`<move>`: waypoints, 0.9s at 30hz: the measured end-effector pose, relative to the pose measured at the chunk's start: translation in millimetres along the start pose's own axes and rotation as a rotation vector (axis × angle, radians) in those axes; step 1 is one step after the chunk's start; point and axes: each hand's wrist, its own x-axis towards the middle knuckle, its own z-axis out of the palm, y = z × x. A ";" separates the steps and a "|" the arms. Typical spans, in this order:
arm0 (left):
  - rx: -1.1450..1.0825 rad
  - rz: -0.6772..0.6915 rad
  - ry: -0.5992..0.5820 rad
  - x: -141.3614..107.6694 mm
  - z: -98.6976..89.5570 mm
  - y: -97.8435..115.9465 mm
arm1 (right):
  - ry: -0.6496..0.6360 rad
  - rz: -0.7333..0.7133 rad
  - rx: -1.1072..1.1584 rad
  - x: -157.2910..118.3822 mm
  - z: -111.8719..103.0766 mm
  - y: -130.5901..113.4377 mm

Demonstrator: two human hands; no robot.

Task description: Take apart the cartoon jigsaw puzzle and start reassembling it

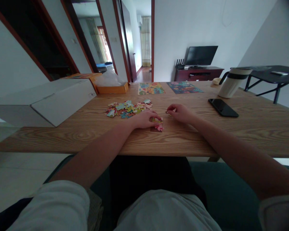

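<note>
A small group of joined jigsaw puzzle pieces (159,127), pink and yellow-green, lies on the table in front of me. My left hand (145,119) is curled over its left side, thumb and fingers holding it against the wood. Just to the right, my right hand (180,113) is closed in a pinch on a small puzzle piece (167,112), mostly covered by the fingertips. Behind my left hand spreads a pile of loose puzzle pieces (127,108) in mixed colours, partly overlapping.
Two colourful picture sheets (151,88) lie along the table's far edge. On the left stand a large white box (62,99) and an orange box (113,89) with clear plastic. A black phone (223,107) and a white jug (234,84) are at the right of the wooden table (106,136).
</note>
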 end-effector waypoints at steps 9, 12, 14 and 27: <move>0.086 -0.115 -0.004 -1.5 -2.3 1.9 | 0.088 0.071 0.002 6.5 -1.6 10.9; 0.097 -0.102 -0.024 -1.7 -2.6 1.2 | 0.122 0.084 -0.006 10.5 -1.7 20.4; 0.106 -0.091 -0.033 -2.2 -2.8 1.1 | 0.119 0.077 -0.024 12.7 -2.1 27.6; 0.031 0.001 -0.073 -8.4 -6.9 11.3 | -0.155 -0.111 -0.386 6.4 -13.5 26.8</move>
